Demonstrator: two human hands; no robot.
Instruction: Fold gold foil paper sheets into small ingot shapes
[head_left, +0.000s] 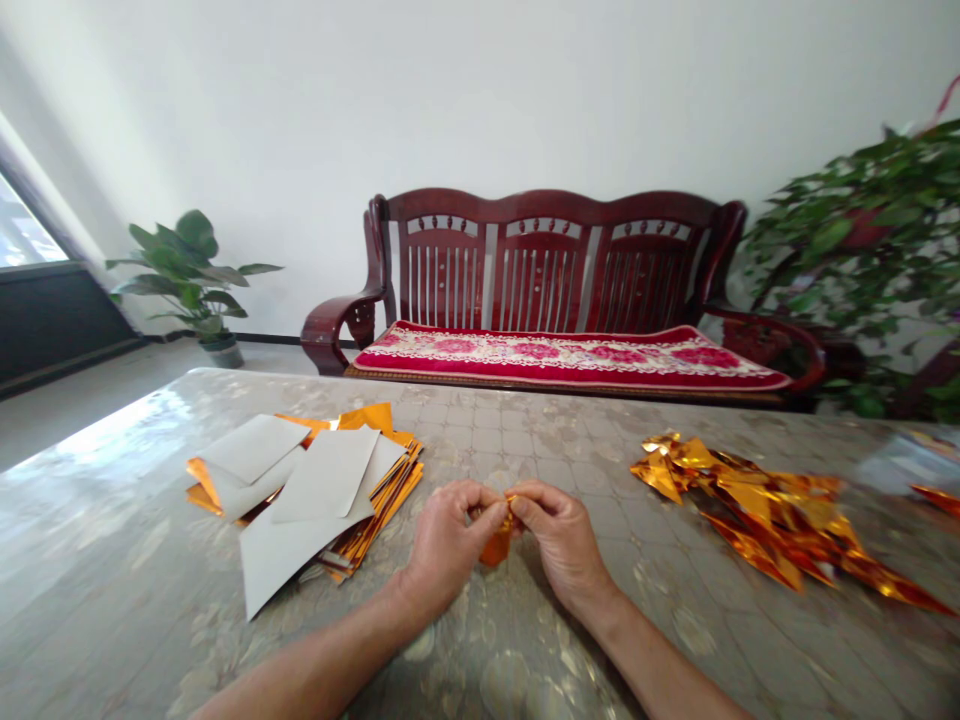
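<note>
Close together above the middle of the table, my left hand and my right hand both pinch a small piece of gold foil paper. Thumbs and forefingers meet at its upper edge, and the fingers hide much of it. To the left lies a loose stack of foil paper sheets, some with the pale grey back up and others showing gold edges. On the right is a heap of folded gold foil pieces, shiny and pointed.
A patterned, glossy cover lies over the table. A clear plastic bag sits at its right side. Beyond the far edge stands a dark red wooden bench with a red floral cushion. Potted plants flank it.
</note>
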